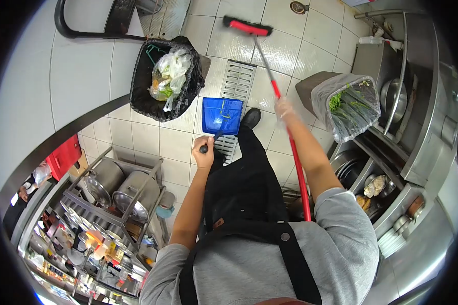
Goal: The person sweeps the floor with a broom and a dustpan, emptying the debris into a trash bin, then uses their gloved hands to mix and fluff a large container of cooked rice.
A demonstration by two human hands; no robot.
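My left hand (203, 152) is closed around the black handle of a blue dustpan (222, 113). The dustpan is low over the tiled floor by my feet, with some yellowish scraps on its pan. In a clear plastic glove, my right hand (286, 109) grips the red and grey pole of a broom (248, 26). Its red head with dark bristles is out ahead on the tiles, slightly blurred. The lower part of the pole runs back past my right side.
A black-lined bin (137, 86) with plastic bags stands left; a clear-lined bin (348, 122) with green scraps stands right. A metal drain grate (238, 79) crosses the tiles. Steel shelves with pots (140, 190) line the left, and a steel counter with bowls (393, 99) the right.
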